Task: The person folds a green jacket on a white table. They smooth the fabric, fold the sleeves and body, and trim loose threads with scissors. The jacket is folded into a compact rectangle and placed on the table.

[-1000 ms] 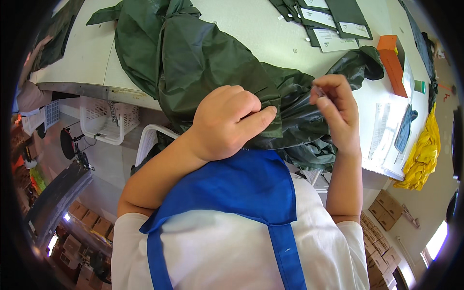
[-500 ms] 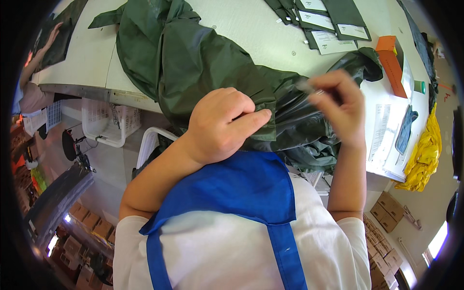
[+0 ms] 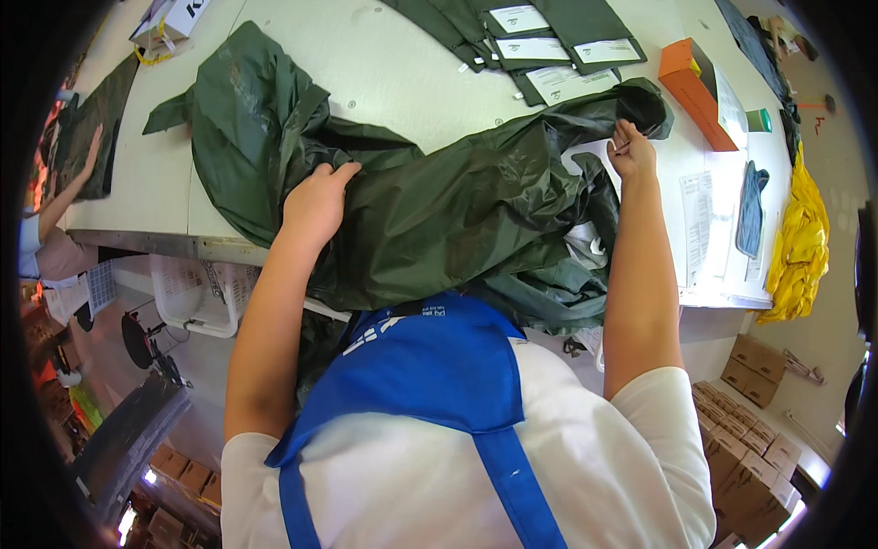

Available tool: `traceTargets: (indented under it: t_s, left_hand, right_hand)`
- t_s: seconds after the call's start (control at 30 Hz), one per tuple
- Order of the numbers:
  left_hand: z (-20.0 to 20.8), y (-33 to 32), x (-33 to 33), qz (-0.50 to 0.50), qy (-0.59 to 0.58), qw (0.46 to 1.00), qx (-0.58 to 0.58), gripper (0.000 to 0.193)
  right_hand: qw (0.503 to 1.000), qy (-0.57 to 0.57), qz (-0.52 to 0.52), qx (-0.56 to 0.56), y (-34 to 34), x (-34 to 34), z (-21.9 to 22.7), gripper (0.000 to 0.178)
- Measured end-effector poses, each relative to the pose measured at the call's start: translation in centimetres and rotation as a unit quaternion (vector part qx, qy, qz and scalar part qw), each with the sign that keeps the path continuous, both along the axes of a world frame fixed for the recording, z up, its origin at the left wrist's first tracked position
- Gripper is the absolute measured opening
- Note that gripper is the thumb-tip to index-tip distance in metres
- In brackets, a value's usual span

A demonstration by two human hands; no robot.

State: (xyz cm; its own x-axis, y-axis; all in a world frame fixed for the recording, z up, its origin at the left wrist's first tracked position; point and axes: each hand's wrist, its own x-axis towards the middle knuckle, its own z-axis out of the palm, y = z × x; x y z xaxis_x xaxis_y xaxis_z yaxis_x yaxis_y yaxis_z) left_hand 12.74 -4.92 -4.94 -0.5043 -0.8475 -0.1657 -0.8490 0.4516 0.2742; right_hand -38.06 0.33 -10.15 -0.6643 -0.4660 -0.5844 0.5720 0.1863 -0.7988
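Note:
A dark green, shiny waterproof garment (image 3: 448, 220) lies bunched across the table edge in front of me, its near part hanging down against my blue apron. At its left part, my left hand (image 3: 315, 206) is closed on the folded fabric, with the thumb on top and the other fingers partly hidden. My right hand (image 3: 633, 153) is at the garment's far right end, fingers curled in by the raised edge of the cloth. What lies between these fingertips is too small to make out.
Flat green packs with white labels (image 3: 521, 46) lie at the back of the white table (image 3: 402, 101). An orange box (image 3: 700, 96), a green roll (image 3: 759, 120) and blue cloth (image 3: 752, 206) are on the right. Yellow fabric (image 3: 800, 247) hangs there. White baskets (image 3: 197, 297) stand below; another person's arm (image 3: 78, 183) is far left.
My left hand has moved left and away from me, from the garment's middle to its left folds. My right hand has moved farther away, to the right end. The garment is spread out wider.

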Motion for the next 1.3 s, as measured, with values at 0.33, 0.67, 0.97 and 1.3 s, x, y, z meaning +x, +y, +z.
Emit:
traceTargets:
  t_s: [0.33,0.67,0.97,1.3]
  left_hand:
    - [5.5,2.3,-8.3,-0.160,0.222,0.961,0.026,0.056]
    - [5.1,3.5,-9.7,0.028,0.519,0.738,0.430,0.033]
    - [11.6,0.8,-10.7,-0.042,0.745,0.266,0.611,0.046]
    - [14.6,2.9,-10.5,0.028,0.740,0.310,0.597,0.039]
  right_hand:
    - [0.988,0.136,-0.077,-0.013,-3.2,1.4,-1.6,0.027]
    - [0.949,0.037,0.154,-0.273,0.5,14.2,12.0,0.036]
    - [0.897,-0.082,0.225,-0.372,6.8,21.1,10.0,0.025]
    - [0.878,0.307,0.100,-0.355,7.2,24.3,18.9,0.020]
